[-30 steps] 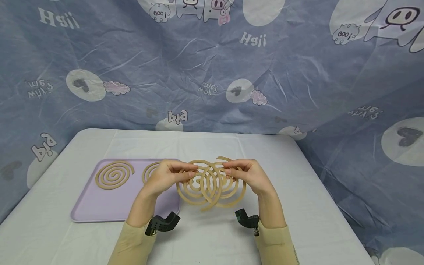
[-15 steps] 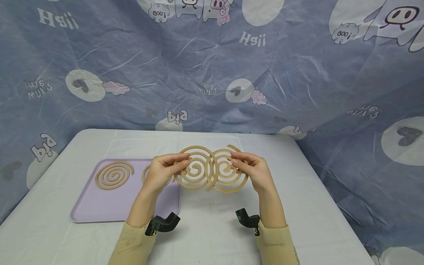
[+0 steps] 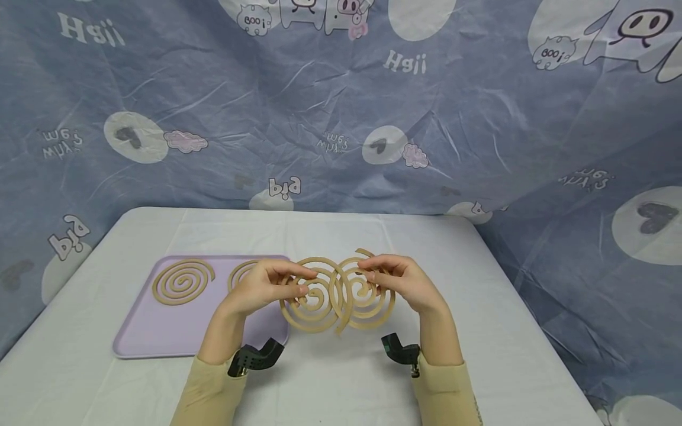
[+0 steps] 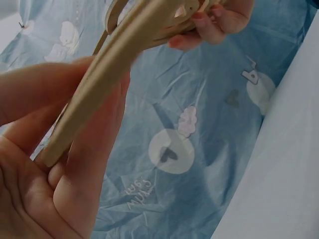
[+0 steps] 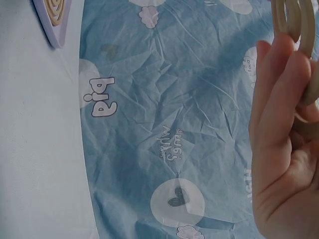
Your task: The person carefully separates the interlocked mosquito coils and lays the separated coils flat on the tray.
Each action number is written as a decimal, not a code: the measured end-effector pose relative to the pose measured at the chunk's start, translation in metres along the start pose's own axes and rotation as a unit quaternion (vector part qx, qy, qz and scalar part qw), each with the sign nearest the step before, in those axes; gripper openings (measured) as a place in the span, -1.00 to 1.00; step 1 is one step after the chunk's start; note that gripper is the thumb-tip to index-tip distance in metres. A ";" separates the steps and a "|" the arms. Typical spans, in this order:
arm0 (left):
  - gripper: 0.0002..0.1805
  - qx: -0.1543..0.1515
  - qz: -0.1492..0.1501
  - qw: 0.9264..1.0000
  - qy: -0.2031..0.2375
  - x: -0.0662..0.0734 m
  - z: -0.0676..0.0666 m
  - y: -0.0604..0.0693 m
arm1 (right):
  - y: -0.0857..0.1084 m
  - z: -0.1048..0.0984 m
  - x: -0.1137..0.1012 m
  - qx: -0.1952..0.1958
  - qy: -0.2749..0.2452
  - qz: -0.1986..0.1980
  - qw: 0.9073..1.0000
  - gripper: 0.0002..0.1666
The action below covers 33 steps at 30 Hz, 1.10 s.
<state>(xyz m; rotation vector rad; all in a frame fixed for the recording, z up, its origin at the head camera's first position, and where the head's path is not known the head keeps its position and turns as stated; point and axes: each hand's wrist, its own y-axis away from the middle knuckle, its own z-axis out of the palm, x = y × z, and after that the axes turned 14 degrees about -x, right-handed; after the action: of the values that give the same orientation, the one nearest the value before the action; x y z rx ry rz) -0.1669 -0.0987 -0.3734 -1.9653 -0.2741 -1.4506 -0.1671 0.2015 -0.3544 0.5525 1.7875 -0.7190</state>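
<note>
Two tan mosquito coils are held up side by side above the table in the head view. My left hand point(image 3: 261, 288) pinches the left coil point(image 3: 315, 293) between thumb and fingers. The right coil point(image 3: 364, 290) is pinched the same way by my right hand point(image 3: 409, 279). Their outer turns cross in the middle; whether they are linked or only overlapping I cannot tell. Seen edge-on in the left wrist view, a coil point(image 4: 94, 94) lies between thumb and fingers. At the right wrist view's edge, fingers point(image 5: 279, 84) hold coil turns point(image 5: 308, 30).
A lilac tray point(image 3: 160, 340) lies on the white-covered table point(image 3: 330, 390) at the left. It bears a flat coil point(image 3: 183, 282) and another coil point(image 3: 240, 275) partly hidden behind my left hand. A blue printed cloth point(image 3: 319, 118) hangs behind the table.
Both hands first rose and drew the coils outward, so the overlap narrowed. Since half a second ago they have come down again with the coils. The tray and its coils stay put.
</note>
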 end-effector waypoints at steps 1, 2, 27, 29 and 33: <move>-0.70 -0.008 0.002 1.000 -0.002 0.000 0.000 0.000 | 0.001 0.000 0.000 -0.007 0.000 -0.002 1.000 -0.71; -0.70 -0.012 0.001 1.000 -0.003 0.000 0.000 0.000 | 0.001 -0.001 0.000 -0.009 0.000 -0.002 1.000 -0.71; -0.64 0.112 -0.040 0.993 0.002 -0.001 0.005 -0.004 | -0.008 0.008 0.003 0.094 -0.030 -0.006 0.995 -0.67; -0.66 0.083 -0.050 0.995 -0.006 -0.002 0.003 -0.002 | -0.006 0.006 0.004 0.051 -0.018 0.000 0.999 -0.67; -0.67 0.058 -0.061 0.996 -0.014 -0.001 0.001 0.000 | -0.004 0.004 0.004 0.011 -0.005 0.006 1.000 -0.65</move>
<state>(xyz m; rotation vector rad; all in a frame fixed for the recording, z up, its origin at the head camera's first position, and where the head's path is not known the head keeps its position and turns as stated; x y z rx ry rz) -0.1662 -0.0977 -0.3746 -1.9037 -0.4869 -1.4508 -0.1689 0.1959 -0.3581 0.5724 1.7671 -0.7337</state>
